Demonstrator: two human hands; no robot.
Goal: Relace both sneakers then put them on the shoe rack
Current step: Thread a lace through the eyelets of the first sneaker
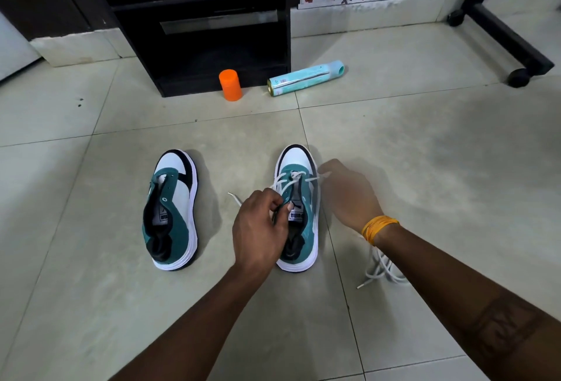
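White spare lace lies behind the right wrist. Left hand pinches the right sneaker at its eyelet edge; right hand, blurred, seems to pinch the lace just beyond its fingertips. Pull evenly, keeping both ends matched. Beyond, left sneaker waits unlaced; shoe rack farthest.

Pale tiled floor — two sneakers, loose lace, orange container, spray can, black shelf unit.
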